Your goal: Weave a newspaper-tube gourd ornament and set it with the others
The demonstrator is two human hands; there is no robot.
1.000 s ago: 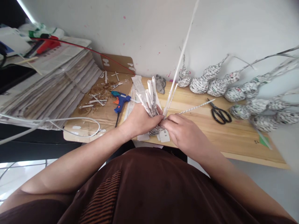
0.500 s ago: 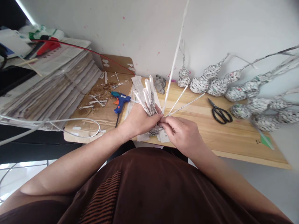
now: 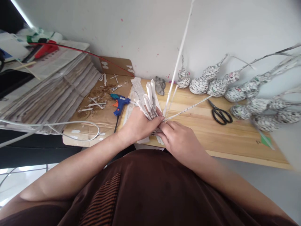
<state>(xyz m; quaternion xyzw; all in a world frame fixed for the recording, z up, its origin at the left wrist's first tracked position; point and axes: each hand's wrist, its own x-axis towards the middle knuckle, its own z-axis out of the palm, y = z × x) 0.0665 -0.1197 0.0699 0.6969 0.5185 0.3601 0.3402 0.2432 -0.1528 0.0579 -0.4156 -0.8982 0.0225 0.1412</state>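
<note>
Rolled newspaper strips (image 3: 149, 95) stand up in a bundle from a small woven paper piece, whose body is mostly hidden by my hands. My left hand (image 3: 138, 124) is closed round the bundle, thumb pressed on the near side. My right hand (image 3: 177, 135) meets it from the right, fingers closed at the base of the strips and on the woven piece. From between the hands a long white paper strip (image 3: 180, 55) rises past the top of the view. A patterned paper strip (image 3: 191, 107) slants out to the right, and a shorter one points upward beside the long strip.
Black scissors (image 3: 220, 113) lie right of my hands. Several woven paper gourds (image 3: 199, 83) line the wall. On stained cardboard (image 3: 94, 88) to the left lies a blue glue gun (image 3: 121, 104) among paper scraps. Stacked newspapers (image 3: 68, 81) and a white cable (image 3: 94, 125) are farther left.
My right hand has moved slightly left and closer in, now covering more of the woven piece. The shorter strip has swung more upright. My left hand keeps its hold.
</note>
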